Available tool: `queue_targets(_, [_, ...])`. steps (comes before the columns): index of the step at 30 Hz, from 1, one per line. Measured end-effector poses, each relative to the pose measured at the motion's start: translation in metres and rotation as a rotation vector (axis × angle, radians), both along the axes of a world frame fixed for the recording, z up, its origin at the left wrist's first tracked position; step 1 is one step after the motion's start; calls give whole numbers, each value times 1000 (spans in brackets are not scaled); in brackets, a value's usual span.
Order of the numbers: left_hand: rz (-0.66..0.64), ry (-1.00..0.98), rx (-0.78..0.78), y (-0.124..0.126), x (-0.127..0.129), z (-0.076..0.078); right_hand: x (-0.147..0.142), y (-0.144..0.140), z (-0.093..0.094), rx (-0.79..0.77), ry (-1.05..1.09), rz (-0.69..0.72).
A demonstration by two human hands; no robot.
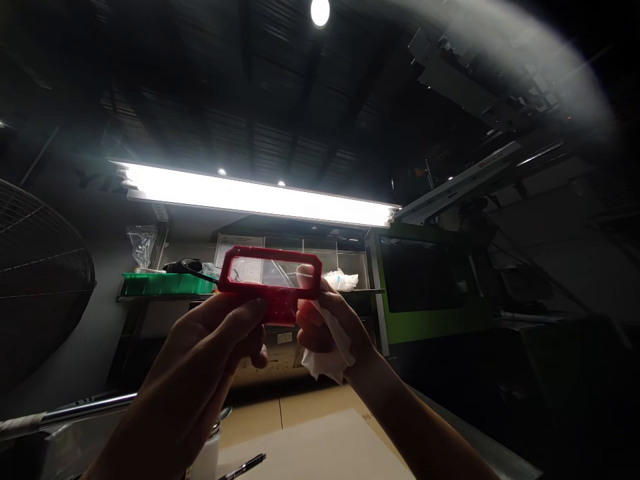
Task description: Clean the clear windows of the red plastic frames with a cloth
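A red plastic frame with a clear window (270, 253) is held up in front of the lit tube lamp, roughly level. My left hand (225, 330) grips its lower left part, thumb on the near face. At the right end my right hand (333, 313) pinches the frame, and a fingertip shows through the clear window. A crumpled white tissue (327, 347) is also tucked in my right hand and hangs below the fingers. The far side of the red piece is hidden.
A bright tube lamp (260, 198) spans above a shelf with a green bin (165, 284). Below lie cardboard (310, 443), a black pen (244, 467) and a white bottle (207, 457). A large fan (40, 287) stands left, a green machine (430, 327) right.
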State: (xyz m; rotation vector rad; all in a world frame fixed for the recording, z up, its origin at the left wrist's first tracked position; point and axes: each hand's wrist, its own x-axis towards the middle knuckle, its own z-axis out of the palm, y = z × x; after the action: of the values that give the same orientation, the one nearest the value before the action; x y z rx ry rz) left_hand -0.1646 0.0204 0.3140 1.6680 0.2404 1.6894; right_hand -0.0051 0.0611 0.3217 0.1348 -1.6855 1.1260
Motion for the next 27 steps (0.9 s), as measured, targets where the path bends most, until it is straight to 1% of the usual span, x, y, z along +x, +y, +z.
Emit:
queue_targets(3, [8,7,6,-1,-1,0,-3,0,-2,5,46,38])
queue_targets(6, [15,20,42,2,-2,-1,-4,2,-5,-11,89,39])
queue_targets(10, [32,12,39,6,-3,-3,-4,5,-6,-36,111,72])
queue_targets(15, [24,34,-4,2,-3,-2,-5,5,-5,-97,103,18])
queue_targets(18, [6,27,-12,0,-4,-1,-5,3,-2,-72,84,17])
queue_targets(23, [36,42,-7,0,-5,-1,-5,3,0,14,69,96])
queue_targets(25, [39,57,3,1,-5,-2,-4,4,-1,23,77,70])
queue_targets(27, [62,56,4,1,-6,-3,-1,4,-3,2,122,-55])
